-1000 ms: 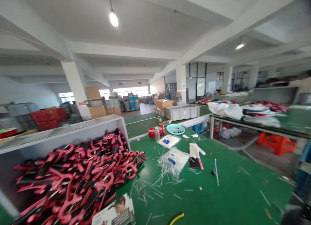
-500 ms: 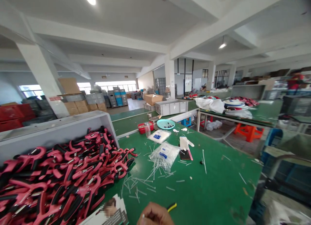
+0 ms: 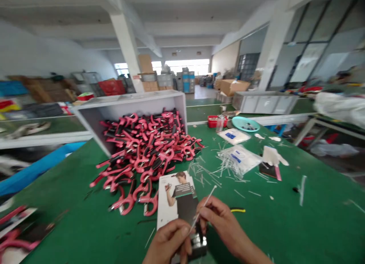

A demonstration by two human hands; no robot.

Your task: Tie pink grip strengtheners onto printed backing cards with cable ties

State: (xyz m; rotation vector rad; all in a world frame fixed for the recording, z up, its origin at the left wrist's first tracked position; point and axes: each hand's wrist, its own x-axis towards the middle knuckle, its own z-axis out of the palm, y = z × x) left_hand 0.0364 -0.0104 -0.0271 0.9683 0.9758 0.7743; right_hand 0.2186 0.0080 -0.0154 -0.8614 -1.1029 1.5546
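Note:
A thin white cable tie [image 3: 210,194] slants up between my hands over a printed packaging card [image 3: 167,197]. The fingers of my right hand [image 3: 221,223] pinch it around its middle. My left hand [image 3: 171,239] is closed at its lower end, thumb against the fingers. The card lies under both hands; its dark lower part carries something shiny, partly hidden by the fingers. Beyond the card, a heap of pink-and-black spring-handled pliers-like tools [image 3: 155,144] spills from a grey crate [image 3: 134,100]. Loose cable ties and an opened clear bag of them [image 3: 242,161] lie to the right.
A yellow-handled tool [image 3: 238,210] lies beside my right hand. Farther back are a red tray [image 3: 212,121], a turquoise plate [image 3: 238,123] and a white glove [image 3: 270,156]. Another card with pink tools [image 3: 17,237] rests at left. A grey crate [image 3: 262,103] stands behind.
The view has swung left and down, bringing both hands and the whole card into sight. Before, only one hand showed at the lower edge; the cable tie now spans both hands.

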